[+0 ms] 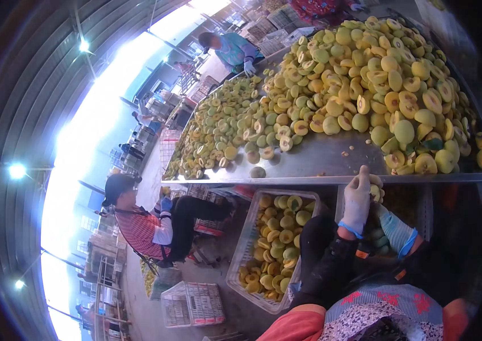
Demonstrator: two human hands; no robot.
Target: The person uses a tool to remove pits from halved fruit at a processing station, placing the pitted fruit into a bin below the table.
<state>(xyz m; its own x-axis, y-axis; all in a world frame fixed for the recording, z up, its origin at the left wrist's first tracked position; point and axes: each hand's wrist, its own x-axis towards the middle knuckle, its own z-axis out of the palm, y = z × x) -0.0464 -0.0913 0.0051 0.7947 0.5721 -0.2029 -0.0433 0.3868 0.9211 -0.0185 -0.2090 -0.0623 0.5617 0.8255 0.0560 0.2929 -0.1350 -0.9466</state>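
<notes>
My left hand (356, 200), in a pale glove with a blue band at the wrist, is raised at the near edge of the metal table (330, 153). A piece of yellow-green stone fruit (376, 193) is held at its fingers. My right hand (394, 228), in a light-blue striped glove, is just below that fruit. Its fingertips are in shadow, so I cannot tell whether they grip anything. Beyond both hands, a large heap of halved, peach-like fruit (351, 76) covers much of the table. Several halves show a stone or a reddish hollow.
A white plastic crate (241, 255) of fruit halves stands left of my knees. Another container (426, 209) is under the table edge, partly hidden by my hands. A seated person (143, 226) works at the left, another (234, 51) across the table. An upturned crate (194, 304) is on the floor.
</notes>
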